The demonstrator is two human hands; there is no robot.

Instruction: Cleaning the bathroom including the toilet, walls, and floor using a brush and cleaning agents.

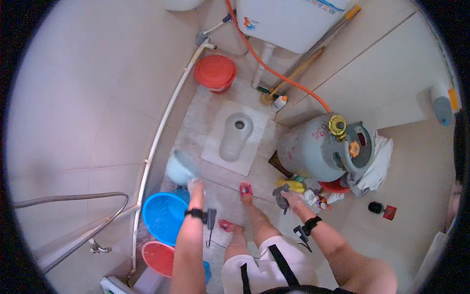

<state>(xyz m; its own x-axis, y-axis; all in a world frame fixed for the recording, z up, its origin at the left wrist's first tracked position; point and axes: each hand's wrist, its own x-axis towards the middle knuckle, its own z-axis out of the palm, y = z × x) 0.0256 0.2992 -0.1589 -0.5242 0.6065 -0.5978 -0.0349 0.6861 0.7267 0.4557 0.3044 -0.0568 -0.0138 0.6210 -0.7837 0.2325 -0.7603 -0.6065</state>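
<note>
My left hand (195, 185), in what looks like a thin clear glove, grips the rim of a pale blue basin (180, 168). That basin is tilted and blurred, above the floor by the left wall. A dark grey cloth or scrubber (281, 196) is held in my gloved right hand (293, 200), close to several bottles on the floor. Between and beyond my hands, a white ceramic squat toilet (237, 136) is set in the tiled floor.
A blue tub (165, 217) and a red basin (158, 257) stand at left. A lidded red bucket (215, 71) sits farther back. At right is a grey gas cylinder (308, 147) with an orange hose (271, 70). White bottles (312, 198) lie near its base. A white cistern (290, 22) hangs above.
</note>
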